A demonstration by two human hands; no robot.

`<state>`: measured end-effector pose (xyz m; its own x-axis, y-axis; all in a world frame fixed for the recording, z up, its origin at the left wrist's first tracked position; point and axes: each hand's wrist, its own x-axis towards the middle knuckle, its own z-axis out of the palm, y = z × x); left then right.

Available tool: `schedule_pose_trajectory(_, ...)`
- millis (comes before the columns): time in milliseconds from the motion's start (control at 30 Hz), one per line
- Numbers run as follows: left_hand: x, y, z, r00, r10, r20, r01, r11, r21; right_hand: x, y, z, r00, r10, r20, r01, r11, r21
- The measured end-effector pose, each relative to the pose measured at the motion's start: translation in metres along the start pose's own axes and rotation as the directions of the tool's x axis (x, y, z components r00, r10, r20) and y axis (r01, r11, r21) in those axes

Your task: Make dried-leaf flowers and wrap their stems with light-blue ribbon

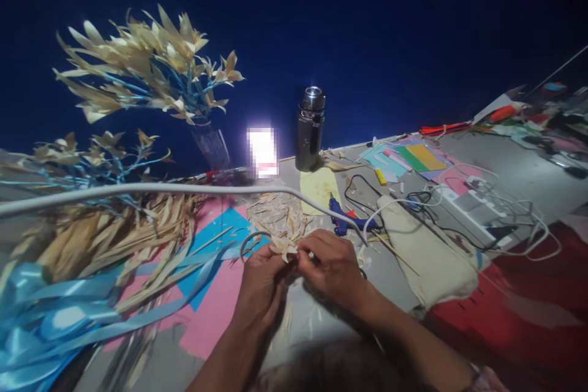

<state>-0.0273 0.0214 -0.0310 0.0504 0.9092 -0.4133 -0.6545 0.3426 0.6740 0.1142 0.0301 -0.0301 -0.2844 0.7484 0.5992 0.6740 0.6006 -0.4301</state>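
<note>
A small pale flower of dried husk (pixel 285 246) sits between my two hands, over the middle of the table. My left hand (pixel 264 278) is closed on its lower left side, thumb and fingers pinched at the base. From the right, my right hand (pixel 328 266) is closed with its fingertips at the flower's right edge. Those fingertips are partly hidden, and so is the flower's underside. Just beyond the flower lie loose husk scraps (pixel 275 211). A blue glue gun (pixel 340 217) rests past my right hand.
A white cable (pixel 184 188) arcs across in front of my hands. Dried husks (pixel 78 251) and blue ribbon (pixel 59 318) cover the left side. Husk flowers (pixel 151 67) stand in a clear vase (pixel 211 144). A thermos (pixel 310 135), a cloth (pixel 425 251) and a power strip (pixel 468 211) lie beyond.
</note>
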Motion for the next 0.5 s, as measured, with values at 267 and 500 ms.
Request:
schedule_pose_trajectory(267,0.000,-0.003,-0.002,0.987,0.100,-0.124,-0.088,0.991,0.098,-0.002,-0.006,-0.003,0.993,-0.080,0.081,0.087,0.992,-0.087)
schedule_pose_trajectory(500,0.000,-0.001,0.001,0.999,0.017,-0.043,-0.018,1.000,-0.009,0.004,0.001,0.005,0.900,0.417,0.128,-0.427,0.783,0.453)
